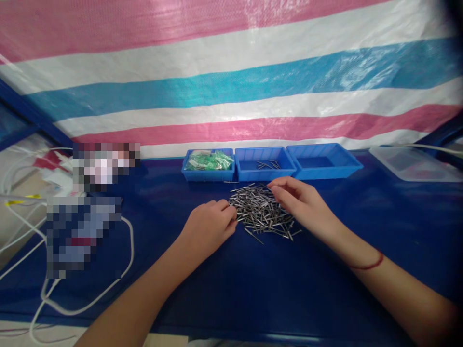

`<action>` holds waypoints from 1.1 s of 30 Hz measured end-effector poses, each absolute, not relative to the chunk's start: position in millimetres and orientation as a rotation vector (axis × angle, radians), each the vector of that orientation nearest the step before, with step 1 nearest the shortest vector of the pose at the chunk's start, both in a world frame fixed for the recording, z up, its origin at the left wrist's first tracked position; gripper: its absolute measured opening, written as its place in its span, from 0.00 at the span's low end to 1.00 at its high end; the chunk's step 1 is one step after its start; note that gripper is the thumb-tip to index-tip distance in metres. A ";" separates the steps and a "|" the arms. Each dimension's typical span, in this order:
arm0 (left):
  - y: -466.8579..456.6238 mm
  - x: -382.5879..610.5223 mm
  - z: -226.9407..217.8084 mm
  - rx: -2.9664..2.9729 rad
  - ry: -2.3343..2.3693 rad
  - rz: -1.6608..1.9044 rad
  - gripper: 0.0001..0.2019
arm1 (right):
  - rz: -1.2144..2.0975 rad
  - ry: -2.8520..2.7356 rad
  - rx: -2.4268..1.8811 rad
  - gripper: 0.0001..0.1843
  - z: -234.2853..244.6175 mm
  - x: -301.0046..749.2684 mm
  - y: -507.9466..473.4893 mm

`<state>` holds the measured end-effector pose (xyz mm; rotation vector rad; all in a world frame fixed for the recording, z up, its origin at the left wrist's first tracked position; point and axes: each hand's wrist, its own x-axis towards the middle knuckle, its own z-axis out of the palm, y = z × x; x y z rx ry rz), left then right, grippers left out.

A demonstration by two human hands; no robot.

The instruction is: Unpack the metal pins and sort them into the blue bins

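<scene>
A loose pile of thin metal pins that look like blind rivets lies on the dark blue table. My left hand rests at the pile's left edge, its fingers curled and closed; what they hold, if anything, is hidden. At the pile's upper right, my right hand has thumb and forefinger pinched together around what looks like the end of a rivet. Behind the pile stands a blue bin with a few similar rivets in it. One rivet lies apart in front of the bins.
Left of that bin, another blue bin holds green-and-clear plastic packets. A third blue bin stands to the right, beside a translucent lid. White cables loop across the table's left side near blurred items. A striped sheet hangs behind.
</scene>
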<state>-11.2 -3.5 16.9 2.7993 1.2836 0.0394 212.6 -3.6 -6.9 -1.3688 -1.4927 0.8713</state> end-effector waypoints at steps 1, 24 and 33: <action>-3.1 -11.7 17.4 2.796 1.293 0.013 0.06 | 0.868 -1.500 -1.353 0.15 -6.6 212.3 -4.4; -5.8 -9.4 11.1 2.710 1.296 -0.034 0.09 | 0.890 -1.631 -1.312 0.13 -13.4 207.4 -10.9; -6.6 -5.0 11.1 2.760 1.347 -0.151 0.11 | 0.891 -1.699 -1.345 0.12 -14.9 207.4 -11.9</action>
